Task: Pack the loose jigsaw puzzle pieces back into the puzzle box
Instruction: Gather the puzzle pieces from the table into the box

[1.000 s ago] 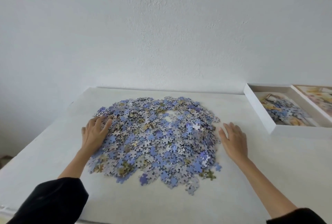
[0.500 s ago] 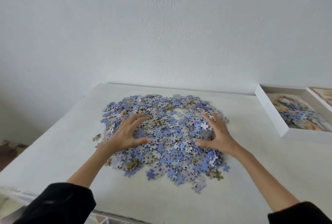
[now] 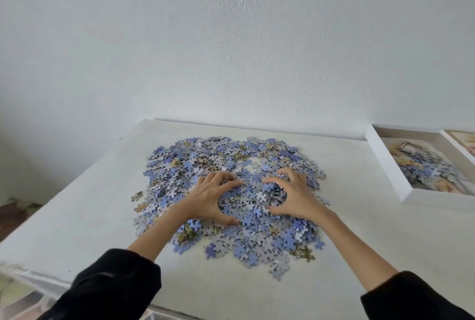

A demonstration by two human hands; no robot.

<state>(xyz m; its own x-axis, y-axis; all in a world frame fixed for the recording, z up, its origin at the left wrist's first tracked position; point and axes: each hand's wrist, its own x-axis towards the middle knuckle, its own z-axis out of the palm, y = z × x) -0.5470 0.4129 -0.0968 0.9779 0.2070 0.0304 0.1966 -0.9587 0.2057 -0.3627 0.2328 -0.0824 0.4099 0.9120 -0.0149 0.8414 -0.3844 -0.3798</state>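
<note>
A wide heap of loose puzzle pieces (image 3: 195,163), mostly blue and grey, covers the middle of the white table (image 3: 84,219). My left hand (image 3: 210,200) and my right hand (image 3: 298,197) sit on the heap's centre facing each other. Their fingers and thumbs are curled, bunching a mound of pieces between them. The white puzzle box (image 3: 385,165) lies open at the right edge of the table, apart from the heap, and holds a layer of pieces.
A second white tray or lid (image 3: 462,141) with a picture lies beside the box at the far right. A plain wall stands behind the table. The table's left and near edges drop to the floor.
Both hands have moved from the outer sides of the heap inward to its centre. Their fingers have curled from flat to clawed, drawing pieces into a mound.
</note>
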